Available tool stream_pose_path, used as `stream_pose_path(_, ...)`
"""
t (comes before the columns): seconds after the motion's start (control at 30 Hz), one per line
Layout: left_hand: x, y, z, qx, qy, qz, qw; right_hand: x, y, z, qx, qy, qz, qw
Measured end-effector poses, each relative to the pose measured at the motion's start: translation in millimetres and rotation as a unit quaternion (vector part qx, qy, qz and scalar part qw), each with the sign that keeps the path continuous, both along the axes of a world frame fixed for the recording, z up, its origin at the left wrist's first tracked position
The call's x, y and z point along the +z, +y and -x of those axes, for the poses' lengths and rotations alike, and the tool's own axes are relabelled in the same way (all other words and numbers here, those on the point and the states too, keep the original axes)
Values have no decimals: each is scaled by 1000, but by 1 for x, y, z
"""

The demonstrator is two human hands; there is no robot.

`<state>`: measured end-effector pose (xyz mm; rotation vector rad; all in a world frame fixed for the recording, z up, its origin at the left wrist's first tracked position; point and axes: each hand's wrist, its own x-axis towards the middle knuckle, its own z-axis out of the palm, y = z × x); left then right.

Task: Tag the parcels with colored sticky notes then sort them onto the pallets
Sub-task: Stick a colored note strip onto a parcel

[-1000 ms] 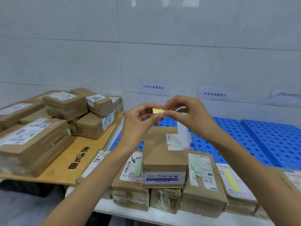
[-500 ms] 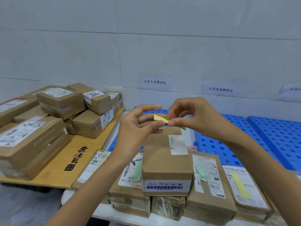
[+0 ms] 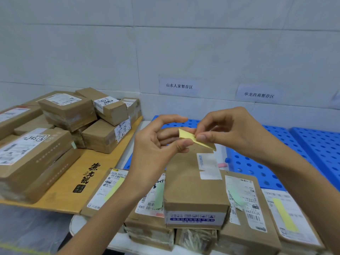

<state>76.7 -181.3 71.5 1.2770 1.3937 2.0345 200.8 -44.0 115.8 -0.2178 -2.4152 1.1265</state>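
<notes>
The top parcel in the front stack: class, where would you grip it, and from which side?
Probably its two long side faces, coming from the near end: the top parcel lies flat, raised above the neighbouring parcels, so both sides stand clear.

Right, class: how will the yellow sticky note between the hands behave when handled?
Probably floppy: the yellow sticky note is a thin strip, slanting between left hand and right hand. Likely very light: fingertip pinches alone hold it. Being thin, it may crease.
</notes>
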Motion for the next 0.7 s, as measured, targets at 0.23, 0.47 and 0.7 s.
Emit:
stream_pose_path(0.23,-4,2,3,-9,-20,2,1000,0,-7,5,-4,4,-79,997)
stream_pose_path(0.47,-7,0,9,-20,-85,-27,996,-7,-4,1,-12,44,8,999)
stream_pose_path(0.7,-12,5,10,54,43,34,997,-23,-14,6,-31,157,154,975)
